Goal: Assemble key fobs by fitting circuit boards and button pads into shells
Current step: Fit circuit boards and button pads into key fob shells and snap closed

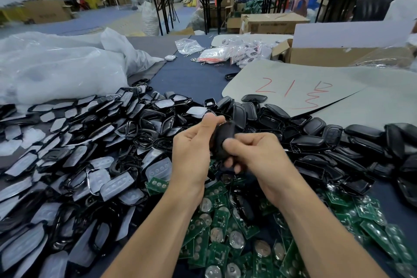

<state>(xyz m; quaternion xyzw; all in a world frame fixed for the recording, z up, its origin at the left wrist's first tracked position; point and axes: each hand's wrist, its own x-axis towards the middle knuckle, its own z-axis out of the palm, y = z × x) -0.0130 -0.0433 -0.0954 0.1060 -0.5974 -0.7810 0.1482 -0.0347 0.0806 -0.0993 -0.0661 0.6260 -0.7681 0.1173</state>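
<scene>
Both my hands hold one black key fob shell (222,136) above the middle of the table. My left hand (194,146) grips its left side, thumb up at the top. My right hand (255,153) curls round its lower right, thumb pressed on its face. The shell's underside is hidden by my fingers. Below my hands lies a heap of green circuit boards (225,232) with coin cells. To the left spreads a pile of black frames with clear button pads (90,153). To the right lie black shell halves (327,142).
Large clear plastic bags (56,67) sit at the back left. A grey sheet with red writing (293,88) lies at the back right, by an open cardboard box (327,52). Small bagged parts (225,52) and key rings lie further back. Folding tables and stacked cartons stand beyond.
</scene>
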